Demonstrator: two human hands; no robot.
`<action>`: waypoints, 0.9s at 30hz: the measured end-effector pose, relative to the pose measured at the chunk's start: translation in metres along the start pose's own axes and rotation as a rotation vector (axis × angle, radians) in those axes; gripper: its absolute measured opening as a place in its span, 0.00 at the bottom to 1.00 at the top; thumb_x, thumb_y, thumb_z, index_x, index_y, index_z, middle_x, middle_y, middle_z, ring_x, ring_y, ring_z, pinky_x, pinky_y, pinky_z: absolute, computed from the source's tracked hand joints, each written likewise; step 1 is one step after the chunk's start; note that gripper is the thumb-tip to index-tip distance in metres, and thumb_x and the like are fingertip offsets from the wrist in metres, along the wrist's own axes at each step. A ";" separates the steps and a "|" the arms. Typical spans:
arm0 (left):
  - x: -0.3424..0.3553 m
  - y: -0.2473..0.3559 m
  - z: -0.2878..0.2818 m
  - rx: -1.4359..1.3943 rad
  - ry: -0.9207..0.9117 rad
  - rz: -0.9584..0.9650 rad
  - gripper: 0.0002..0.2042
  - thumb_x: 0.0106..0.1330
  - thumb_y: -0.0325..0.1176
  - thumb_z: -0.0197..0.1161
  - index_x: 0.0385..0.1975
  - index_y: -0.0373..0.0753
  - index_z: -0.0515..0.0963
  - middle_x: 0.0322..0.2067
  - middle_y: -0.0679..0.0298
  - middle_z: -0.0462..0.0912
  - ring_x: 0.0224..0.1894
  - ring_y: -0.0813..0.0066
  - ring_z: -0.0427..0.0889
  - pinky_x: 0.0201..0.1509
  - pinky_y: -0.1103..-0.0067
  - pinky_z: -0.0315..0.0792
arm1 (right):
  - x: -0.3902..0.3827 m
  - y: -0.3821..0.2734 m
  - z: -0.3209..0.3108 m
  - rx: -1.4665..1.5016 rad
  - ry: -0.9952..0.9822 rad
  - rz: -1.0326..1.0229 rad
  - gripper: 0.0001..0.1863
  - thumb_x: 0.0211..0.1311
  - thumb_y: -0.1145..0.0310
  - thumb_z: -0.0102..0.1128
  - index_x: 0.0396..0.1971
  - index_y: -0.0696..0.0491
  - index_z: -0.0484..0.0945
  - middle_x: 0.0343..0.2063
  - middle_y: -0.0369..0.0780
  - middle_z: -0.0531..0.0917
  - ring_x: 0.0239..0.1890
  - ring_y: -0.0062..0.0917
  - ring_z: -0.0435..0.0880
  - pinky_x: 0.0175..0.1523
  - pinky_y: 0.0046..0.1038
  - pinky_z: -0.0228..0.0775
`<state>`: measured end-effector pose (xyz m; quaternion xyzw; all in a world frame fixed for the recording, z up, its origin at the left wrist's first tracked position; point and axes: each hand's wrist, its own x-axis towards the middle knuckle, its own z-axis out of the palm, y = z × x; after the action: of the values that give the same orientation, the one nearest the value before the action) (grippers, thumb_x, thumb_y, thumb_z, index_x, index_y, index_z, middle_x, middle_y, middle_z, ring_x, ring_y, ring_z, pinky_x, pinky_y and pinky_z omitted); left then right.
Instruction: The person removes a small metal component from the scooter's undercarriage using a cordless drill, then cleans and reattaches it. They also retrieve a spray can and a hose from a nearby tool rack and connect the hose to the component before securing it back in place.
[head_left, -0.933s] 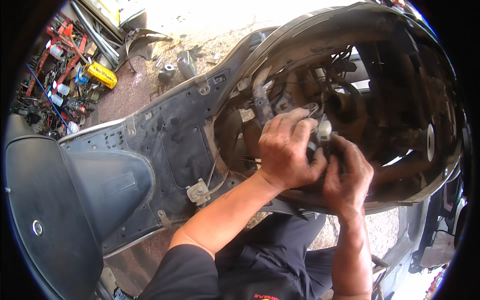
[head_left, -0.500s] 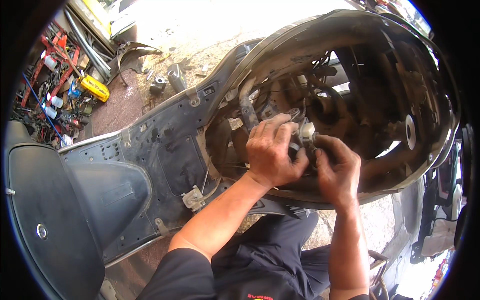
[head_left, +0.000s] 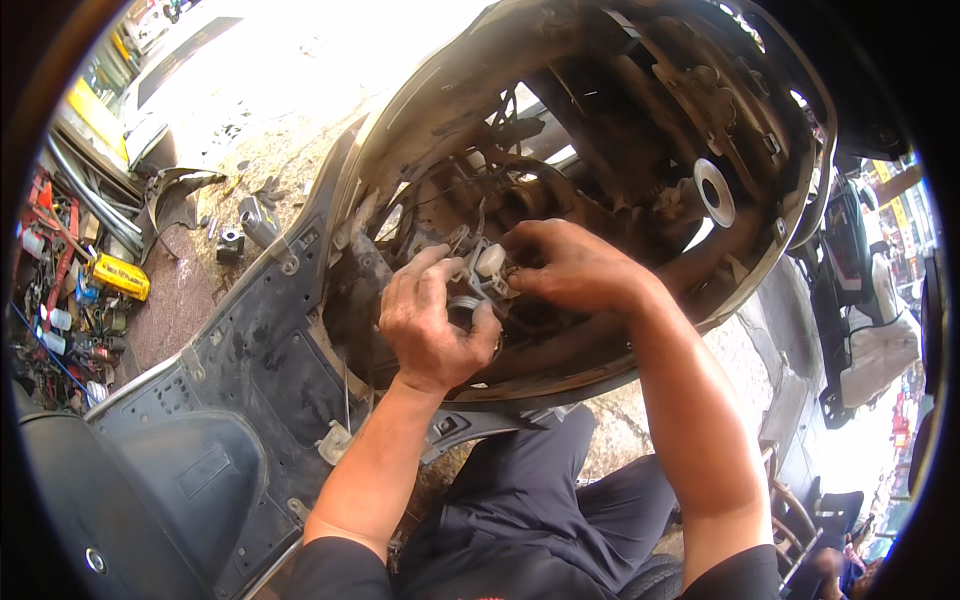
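A scooter's body [head_left: 250, 370] lies before me, its under-seat cavity uncovered and dusty inside. Within the cavity, my left hand [head_left: 425, 325] curls its fingers and thumb around a small grey metal part that carries a white plastic block [head_left: 490, 262]. A round metal ring shows between that thumb and the fingers. From the far right side, my right hand [head_left: 565, 262] reaches to the same part, fingers bent against it; its fingertips are partly hidden. Hoses and cables [head_left: 515, 130] run behind both hands.
A pale ring-shaped disc [head_left: 714, 193] sits at the cavity's right. Left of the scooter lie a yellow bottle [head_left: 120, 276], a dark boxy part [head_left: 260, 222] and cluttered red tools [head_left: 55, 230]. Another scooter [head_left: 860, 290] stands at the right.
My view has swung, so the scooter appears shifted left and lower. My right hand has moved from the near right of the metal part to its far side; the left keeps its hold.
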<state>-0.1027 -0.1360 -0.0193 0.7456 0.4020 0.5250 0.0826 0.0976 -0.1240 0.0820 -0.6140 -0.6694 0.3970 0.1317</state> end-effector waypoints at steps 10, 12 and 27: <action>0.001 0.001 0.000 -0.023 -0.023 -0.002 0.22 0.50 0.33 0.67 0.46 0.32 0.79 0.50 0.46 0.84 0.50 0.45 0.83 0.58 0.61 0.77 | 0.002 -0.005 0.004 -0.088 -0.006 0.010 0.19 0.61 0.67 0.66 0.50 0.60 0.85 0.44 0.54 0.88 0.50 0.44 0.88 0.57 0.38 0.77; 0.001 0.001 0.000 -0.023 -0.025 0.001 0.22 0.50 0.33 0.67 0.46 0.32 0.79 0.50 0.45 0.84 0.50 0.45 0.83 0.58 0.61 0.77 | 0.002 -0.003 0.006 -0.076 0.005 0.014 0.19 0.61 0.67 0.66 0.50 0.60 0.85 0.44 0.54 0.88 0.50 0.44 0.88 0.57 0.38 0.77; 0.001 -0.004 0.003 -0.011 -0.023 0.045 0.23 0.48 0.33 0.68 0.47 0.33 0.79 0.50 0.48 0.84 0.48 0.45 0.83 0.57 0.60 0.76 | 0.004 0.010 0.013 -0.036 0.070 -0.042 0.20 0.60 0.66 0.66 0.49 0.60 0.85 0.44 0.54 0.88 0.50 0.44 0.88 0.57 0.38 0.78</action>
<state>-0.1025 -0.1321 -0.0223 0.7601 0.3812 0.5202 0.0794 0.0953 -0.1264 0.0651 -0.6155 -0.6842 0.3603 0.1525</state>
